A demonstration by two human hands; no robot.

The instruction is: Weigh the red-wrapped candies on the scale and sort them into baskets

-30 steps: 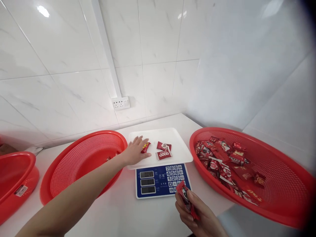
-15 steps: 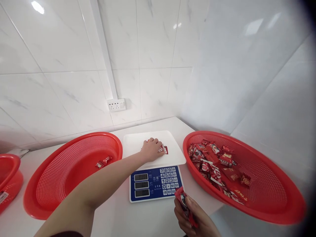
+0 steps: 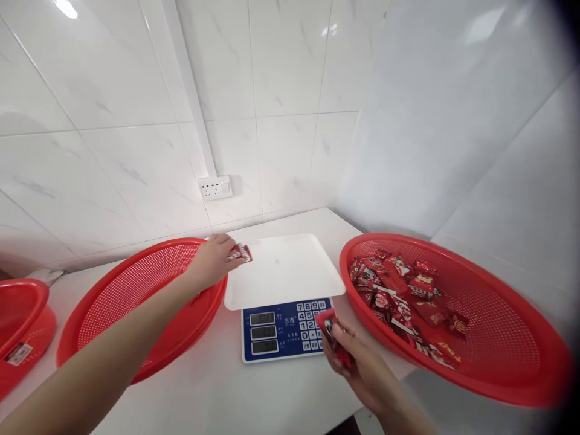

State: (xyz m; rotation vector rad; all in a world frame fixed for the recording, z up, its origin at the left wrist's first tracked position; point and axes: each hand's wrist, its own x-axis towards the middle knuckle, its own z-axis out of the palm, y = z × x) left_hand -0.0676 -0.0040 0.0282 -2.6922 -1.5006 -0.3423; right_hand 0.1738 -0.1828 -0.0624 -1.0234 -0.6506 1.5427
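My left hand is closed on a small red-and-white wrapped candy, over the right rim of the left red basket and the left edge of the scale's pan. Nothing lies on the white pan of the weighing scale. Closer to me, my right hand grips a red candy packet with a dark and white print, in front of the scale's keypad. The right red basket holds many red wrapped candies. My left forearm hides part of the left basket's inside.
Another red basket with a label stands at the far left. A power socket is on the tiled wall behind the white table. The table's front edge shows at the lower right.
My left hand has lifted the candy off the scale's pan and moved left to the left basket's rim. My right hand still holds its packet, slightly higher in view.
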